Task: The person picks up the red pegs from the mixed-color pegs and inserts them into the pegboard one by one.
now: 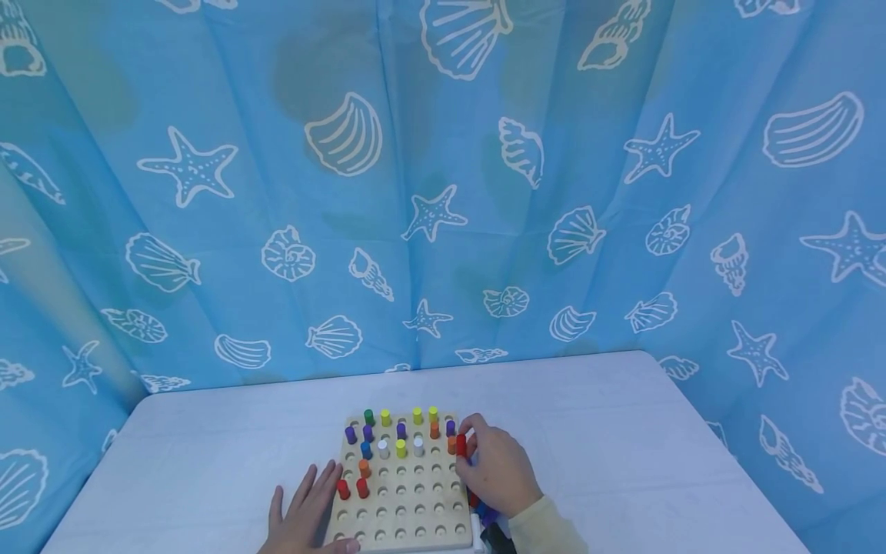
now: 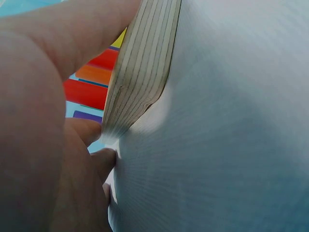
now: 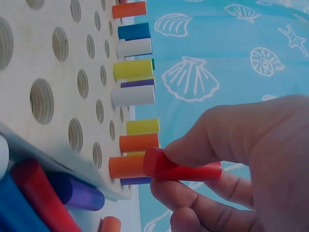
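A wooden pegboard [image 1: 410,500] with rows of round holes lies on the white table. Coloured pegs stand in its far rows, with two red pegs [image 1: 363,488] and an orange peg [image 1: 364,468] nearer its left side. My right hand [image 1: 501,469] pinches a red peg [image 3: 186,166] between thumb and fingers at the board's right edge. In the right wrist view this peg overlaps a standing orange peg [image 3: 126,166]. My left hand [image 1: 304,515] rests at the board's left edge, fingers extended; the left wrist view shows the layered board side [image 2: 145,63] beside it.
Loose pegs lie along the board's right side, among them a red peg [image 3: 43,193], a purple peg [image 3: 79,192] and a blue peg [image 3: 19,205]. A black object [image 1: 498,538] is by the right sleeve. A blue shell-print curtain [image 1: 457,269] hangs behind the table.
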Demonstrator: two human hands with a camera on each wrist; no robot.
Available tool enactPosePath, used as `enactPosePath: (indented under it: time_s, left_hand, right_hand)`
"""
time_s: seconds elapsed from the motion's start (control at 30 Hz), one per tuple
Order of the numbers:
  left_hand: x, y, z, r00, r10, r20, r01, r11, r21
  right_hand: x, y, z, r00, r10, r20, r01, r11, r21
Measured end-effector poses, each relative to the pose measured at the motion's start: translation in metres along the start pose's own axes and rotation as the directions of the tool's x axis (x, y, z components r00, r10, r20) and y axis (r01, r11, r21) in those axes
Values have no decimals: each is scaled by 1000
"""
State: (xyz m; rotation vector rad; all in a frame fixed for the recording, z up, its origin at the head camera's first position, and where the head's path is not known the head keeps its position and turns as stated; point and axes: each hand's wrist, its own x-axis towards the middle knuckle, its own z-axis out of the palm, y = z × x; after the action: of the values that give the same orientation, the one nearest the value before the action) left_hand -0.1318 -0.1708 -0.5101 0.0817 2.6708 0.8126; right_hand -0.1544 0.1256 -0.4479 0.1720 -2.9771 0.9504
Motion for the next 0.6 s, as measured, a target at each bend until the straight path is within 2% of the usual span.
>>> enactPosePath:
  time_s: [0.23, 0.6]
  left_hand:
    - [2, -2, 1, 1000, 10, -5, -10, 1000, 5]
    - [2, -1, 0, 1000, 3, -7, -2, 1000, 11]
  right_hand:
    - [0, -3, 5, 1000, 21, 12, -21, 1000, 7]
    - [-2, -9, 10, 1000, -7, 25, 6, 999, 45]
